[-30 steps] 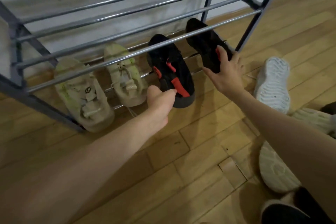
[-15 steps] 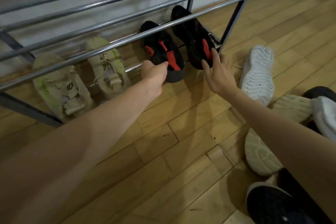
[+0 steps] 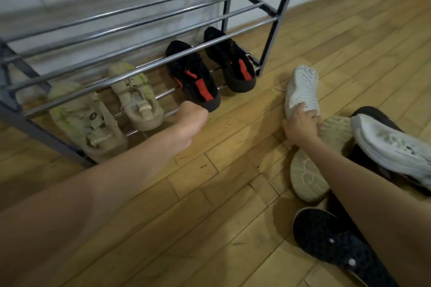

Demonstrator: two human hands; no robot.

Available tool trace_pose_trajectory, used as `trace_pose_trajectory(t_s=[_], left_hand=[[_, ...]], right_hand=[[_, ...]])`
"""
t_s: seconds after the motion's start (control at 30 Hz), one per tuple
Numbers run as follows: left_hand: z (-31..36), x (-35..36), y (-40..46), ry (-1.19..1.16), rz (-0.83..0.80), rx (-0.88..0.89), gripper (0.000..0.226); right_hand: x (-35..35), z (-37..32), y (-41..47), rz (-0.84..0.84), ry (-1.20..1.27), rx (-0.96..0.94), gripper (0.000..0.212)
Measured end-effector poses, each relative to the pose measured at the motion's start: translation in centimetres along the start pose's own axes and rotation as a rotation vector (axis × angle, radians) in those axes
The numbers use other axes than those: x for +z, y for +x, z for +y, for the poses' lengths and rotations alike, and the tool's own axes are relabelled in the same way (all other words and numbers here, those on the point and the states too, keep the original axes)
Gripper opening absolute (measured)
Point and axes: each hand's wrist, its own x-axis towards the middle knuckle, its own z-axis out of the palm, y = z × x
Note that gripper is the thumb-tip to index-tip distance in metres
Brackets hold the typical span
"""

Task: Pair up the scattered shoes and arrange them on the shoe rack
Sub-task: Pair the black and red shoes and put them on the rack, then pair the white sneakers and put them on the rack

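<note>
Our left hand [image 3: 192,114] is closed on the heel of a black and red shoe [image 3: 194,77] that sits on the bottom bars of the shoe rack [image 3: 149,30], just beside its matching shoe [image 3: 229,60] at the rack's right end. To their left on the same bars lie two beige shoes [image 3: 137,93] with greenish marks, side by side. Our right hand [image 3: 300,123] rests on the wooden floor [image 3: 210,193] with its fingers [image 3: 311,114] curled over the near end of a white shoe [image 3: 302,88] lying sole up, just right of the rack's leg. Nearby on the floor lie a cream shoe [image 3: 307,177], sole up, another white shoe [image 3: 391,144], and a black shoe [image 3: 335,244] at the lower right.
</note>
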Motion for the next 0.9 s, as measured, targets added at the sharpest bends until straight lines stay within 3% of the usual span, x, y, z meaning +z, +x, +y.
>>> trace_pose_trajectory(t_s=[0.07, 0.13, 0.23, 0.3, 0.43, 0.53, 0.63, 0.7, 0.8, 0.9], left_hand=[[-0.3, 0.0, -1.0, 0.017, -0.035, 0.027, 0.018], [-0.4, 0.0, -1.9, 0.031, -0.061, 0.054, 0.011], [-0.7, 0.1, -2.8, 0.038, -0.078, 0.084, 0.015], [-1.0, 0.1, -3.2, 0.046, -0.102, 0.085, 0.012], [-1.4, 0.0, -4.1, 0.082, -0.151, 0.092, 0.02], [-1.5, -0.3, -4.7, 0.039, -0.19, 0.061, 0.021], [-1.3, 0.0, -5.3, -0.045, -0.312, -0.025, 0.047], [-1.1, 0.5, -5.9, -0.099, -0.4, -0.069, 0.05], [-1.2, 1.5, -6.5, -0.193, -0.451, -0.13, 0.043], [-1.7, 1.5, -6.3, -0.275, -0.439, -0.196, 0.056]], right_hand=[[-1.3, -0.6, -0.5, 0.096, 0.237, 0.023, 0.054], [-2.9, -1.6, -1.8, 0.151, 0.65, 0.118, 0.036], [-4.1, -2.2, -5.1, 0.11, 1.231, 0.275, 0.025], [-4.0, -1.7, -8.5, 0.068, 1.425, 0.291, 0.029], [-3.1, 1.2, -15.0, 0.033, 1.464, 0.215, 0.024], [-3.0, 4.2, -17.3, -0.03, 1.434, 0.186, 0.008], [-3.2, 6.3, -18.6, -0.146, 1.469, 0.104, 0.017], [-3.6, 6.9, -19.2, -0.2, 1.448, 0.031, 0.032], [-4.2, 7.4, -19.7, -0.224, 1.356, -0.029, 0.021], [-5.2, 7.9, -19.7, -0.313, 1.38, -0.034, 0.017]])
